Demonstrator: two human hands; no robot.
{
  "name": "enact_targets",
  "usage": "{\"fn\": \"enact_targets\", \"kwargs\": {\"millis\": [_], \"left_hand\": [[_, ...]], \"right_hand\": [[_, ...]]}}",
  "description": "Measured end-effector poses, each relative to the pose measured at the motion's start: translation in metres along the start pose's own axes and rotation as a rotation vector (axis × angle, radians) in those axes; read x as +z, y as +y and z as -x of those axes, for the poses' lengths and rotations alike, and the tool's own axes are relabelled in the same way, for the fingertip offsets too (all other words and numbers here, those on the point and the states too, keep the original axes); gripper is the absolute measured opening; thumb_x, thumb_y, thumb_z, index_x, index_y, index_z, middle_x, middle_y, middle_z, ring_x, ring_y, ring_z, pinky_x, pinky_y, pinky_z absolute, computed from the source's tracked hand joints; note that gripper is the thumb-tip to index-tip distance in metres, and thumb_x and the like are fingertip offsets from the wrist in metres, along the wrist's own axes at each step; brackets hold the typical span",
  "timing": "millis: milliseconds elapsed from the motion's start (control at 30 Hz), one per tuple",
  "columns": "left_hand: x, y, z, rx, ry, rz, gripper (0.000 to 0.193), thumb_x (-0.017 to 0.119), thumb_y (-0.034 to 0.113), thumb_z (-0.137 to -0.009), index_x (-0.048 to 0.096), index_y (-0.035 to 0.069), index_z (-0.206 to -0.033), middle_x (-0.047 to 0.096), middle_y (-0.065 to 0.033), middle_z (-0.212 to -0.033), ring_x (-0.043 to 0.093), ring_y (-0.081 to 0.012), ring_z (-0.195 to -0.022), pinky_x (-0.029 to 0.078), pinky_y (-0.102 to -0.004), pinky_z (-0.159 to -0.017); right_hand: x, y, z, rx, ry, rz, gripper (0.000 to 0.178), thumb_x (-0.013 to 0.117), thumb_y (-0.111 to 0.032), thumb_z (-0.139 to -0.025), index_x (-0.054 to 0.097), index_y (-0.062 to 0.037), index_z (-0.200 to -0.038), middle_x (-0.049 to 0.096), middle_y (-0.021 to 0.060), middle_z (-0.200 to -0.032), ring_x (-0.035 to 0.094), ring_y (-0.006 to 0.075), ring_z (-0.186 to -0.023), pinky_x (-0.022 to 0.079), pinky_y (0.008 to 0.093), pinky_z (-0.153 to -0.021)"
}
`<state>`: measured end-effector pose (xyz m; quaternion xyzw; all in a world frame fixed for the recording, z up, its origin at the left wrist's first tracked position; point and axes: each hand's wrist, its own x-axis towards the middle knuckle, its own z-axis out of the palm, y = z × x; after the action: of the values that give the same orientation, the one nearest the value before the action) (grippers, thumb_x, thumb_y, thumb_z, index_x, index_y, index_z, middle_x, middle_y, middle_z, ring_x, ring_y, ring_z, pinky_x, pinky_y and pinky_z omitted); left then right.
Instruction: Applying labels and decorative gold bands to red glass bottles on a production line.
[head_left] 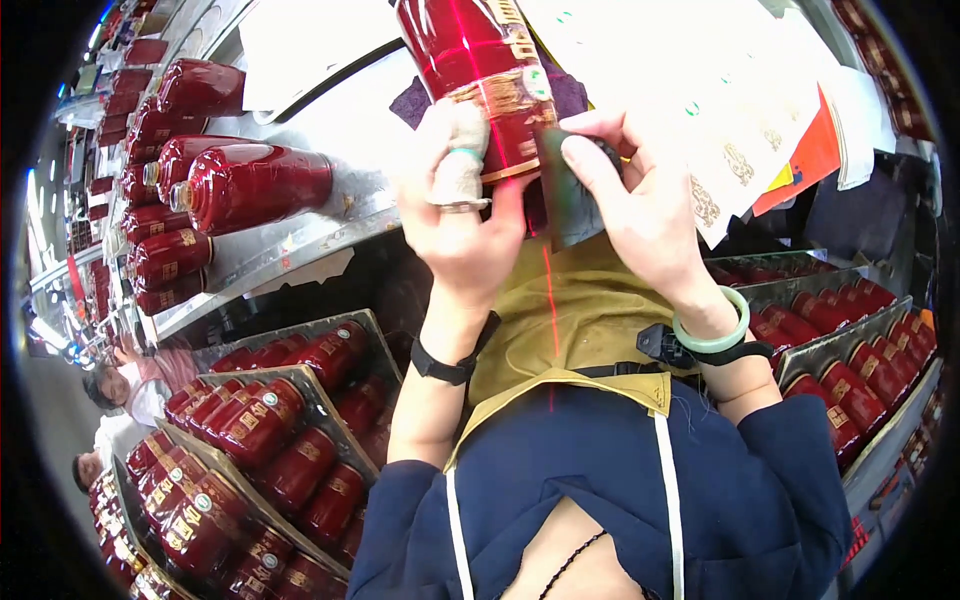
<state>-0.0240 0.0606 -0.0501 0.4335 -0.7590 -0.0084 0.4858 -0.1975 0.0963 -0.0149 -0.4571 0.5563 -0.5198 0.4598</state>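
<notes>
A glossy dark-red bottle (440, 50) with gold decoration lies on a dark cloth (568, 95) at the table edge, its lower end toward me. My left hand (455, 210), with pale wraps on some fingers and a ring, grips the bottle's left side near that end. Between the thumb and fingers of my right hand (640, 180) is a dark, flat scraper-like piece (572, 195), held upright against or just beside the bottle's right side; contact cannot be made out. A red laser line runs along the bottle and down my yellow apron (520, 310).
More red bottles (260, 185) lie on the metal table at left. Crates of red bottles (260, 415) stand below left, another crate (850, 365) at right. Sheets with gold decals (735, 165) and an orange sheet (805, 160) lie at right. Two people (130, 385) are far left.
</notes>
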Motion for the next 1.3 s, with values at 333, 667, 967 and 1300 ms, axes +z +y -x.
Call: {"fn": "enact_targets", "kwargs": {"millis": [333,667,967,1300], "left_hand": [[-0.003,0.014,-0.009,0.09,-0.068,-0.065,0.057,0.079,0.0,-0.075,0.071,0.003,-0.132,0.059,-0.0169,-0.147,0.056,-0.0348,-0.132,0.045,-0.0481,-0.112],[-0.015,0.0,-0.006,-0.132,-0.113,0.023,0.067,0.086,0.004,-0.078,0.062,-0.004,-0.14,0.063,-0.0186,-0.143,0.061,-0.0368,-0.129,0.047,-0.0433,-0.11],[-0.007,-0.006,-0.011,-0.003,-0.074,0.043,0.067,0.087,0.008,-0.076,0.064,-0.002,-0.139,0.064,-0.0185,-0.141,0.064,-0.0358,-0.122,0.049,-0.0425,-0.107],[-0.006,-0.002,-0.01,-0.056,-0.066,0.038,0.07,0.09,0.011,-0.075,0.062,-0.003,-0.138,0.067,-0.02,-0.133,0.063,-0.0375,-0.124,0.047,-0.0447,-0.11]], "right_hand": [[0.003,0.002,0.001,0.016,0.04,0.019,0.017,0.067,-0.004,-0.102,0.067,0.0019,-0.117,0.068,0.0052,-0.111,0.063,0.0101,-0.104,0.05,0.0279,-0.096],[-0.006,0.009,-0.001,-0.086,0.034,0.102,0.016,0.067,-0.006,-0.102,0.068,0.0022,-0.115,0.067,0.0029,-0.103,0.06,0.0086,-0.097,0.049,0.0266,-0.089],[-0.013,0.006,-0.008,0.051,0.062,0.14,0.018,0.068,-0.006,-0.101,0.069,0.0026,-0.117,0.07,0.0055,-0.107,0.062,0.0102,-0.101,0.051,0.0277,-0.092],[-0.011,0.002,-0.005,-0.039,0.105,0.289,0.018,0.068,-0.009,-0.103,0.068,0.0001,-0.118,0.071,0.0035,-0.105,0.064,0.009,-0.096,0.052,0.0255,-0.086]]}}
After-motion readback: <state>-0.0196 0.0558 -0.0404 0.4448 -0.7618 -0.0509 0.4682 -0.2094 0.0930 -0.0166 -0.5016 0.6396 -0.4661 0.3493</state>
